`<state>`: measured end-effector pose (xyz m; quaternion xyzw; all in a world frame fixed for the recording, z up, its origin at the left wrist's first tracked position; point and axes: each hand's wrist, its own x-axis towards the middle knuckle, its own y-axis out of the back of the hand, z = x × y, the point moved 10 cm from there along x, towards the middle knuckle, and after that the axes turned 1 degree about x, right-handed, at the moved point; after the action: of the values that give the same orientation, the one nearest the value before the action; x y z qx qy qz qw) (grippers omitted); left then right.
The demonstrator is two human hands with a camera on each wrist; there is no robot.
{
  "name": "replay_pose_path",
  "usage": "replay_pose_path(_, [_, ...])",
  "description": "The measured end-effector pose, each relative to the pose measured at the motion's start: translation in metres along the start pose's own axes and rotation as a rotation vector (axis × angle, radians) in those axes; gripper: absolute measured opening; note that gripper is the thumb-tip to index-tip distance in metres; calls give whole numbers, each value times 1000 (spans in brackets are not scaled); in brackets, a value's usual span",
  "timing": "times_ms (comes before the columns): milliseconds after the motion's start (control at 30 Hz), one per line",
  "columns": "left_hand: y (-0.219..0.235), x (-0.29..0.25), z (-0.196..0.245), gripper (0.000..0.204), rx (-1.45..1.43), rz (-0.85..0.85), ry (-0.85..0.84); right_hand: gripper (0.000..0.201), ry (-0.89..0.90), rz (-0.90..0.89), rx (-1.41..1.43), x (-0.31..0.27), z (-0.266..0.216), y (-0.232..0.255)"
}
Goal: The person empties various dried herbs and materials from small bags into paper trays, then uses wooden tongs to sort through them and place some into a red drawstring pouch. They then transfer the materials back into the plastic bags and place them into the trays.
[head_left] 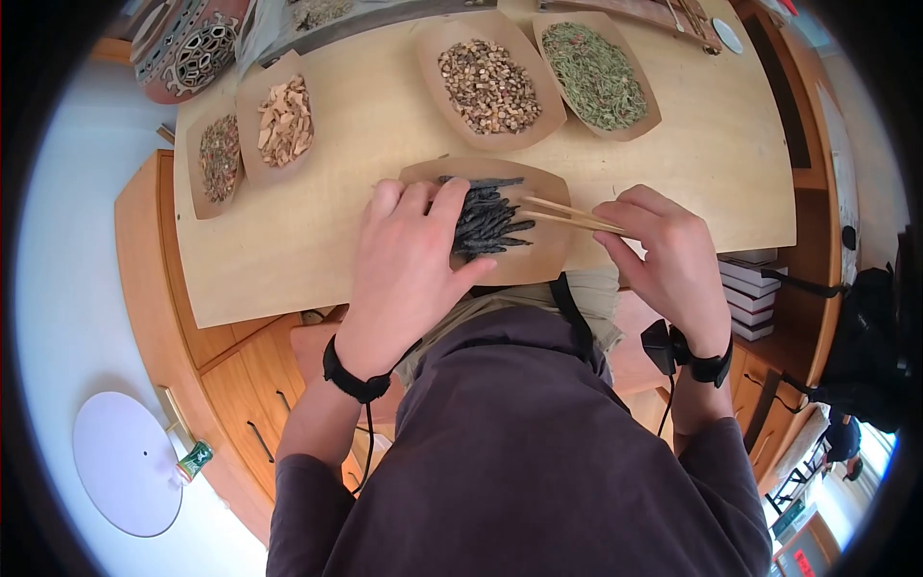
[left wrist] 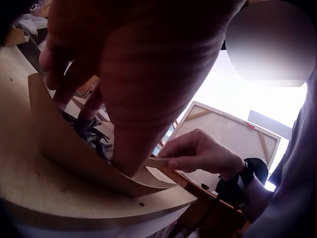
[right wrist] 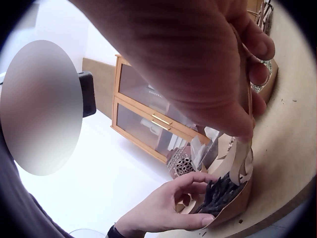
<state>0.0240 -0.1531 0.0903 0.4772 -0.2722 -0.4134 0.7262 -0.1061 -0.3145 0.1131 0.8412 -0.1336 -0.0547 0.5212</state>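
Note:
A brown paper tray (head_left: 538,255) of dark, stick-like dried pieces (head_left: 488,221) lies at the near edge of the wooden table (head_left: 365,163). My left hand (head_left: 411,258) rests over the tray's left side, fingers on the dark pieces and thumb against the tray's near edge. In the left wrist view its fingers (left wrist: 74,74) reach into the curved tray (left wrist: 64,148). My right hand (head_left: 663,252) holds a pair of wooden chopsticks (head_left: 569,215), tips pointing left over the tray. The right wrist view shows the dark pieces (right wrist: 220,193) and the left hand (right wrist: 166,208).
Farther back lie several other paper trays: brown chunks (head_left: 488,85), green herb (head_left: 594,75), pale slices (head_left: 285,120) and a mixed herb (head_left: 219,156). A patterned object (head_left: 192,48) sits at the far left corner. Wooden cabinets (head_left: 231,385) and a round white stool (head_left: 123,462) stand below.

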Motion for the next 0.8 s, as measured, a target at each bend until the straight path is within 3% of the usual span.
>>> replay_pose_path(367, [-6,3,8,50,-126,7,-110,20,-29,-4,32,-4,10,1])
replay_pose_path(467, [-8,2,11,52,-164,-3,-216,20,-39,-16,42,-5,10,2])
replay_pose_path(667, [6,-4,11,42,-196,40,-171,15,-74,28,63,-9,9,10])
replay_pose_path(800, [-8,-12,-2,37,-224,-98,-134,15,-70,-2,86,-10,7,8])
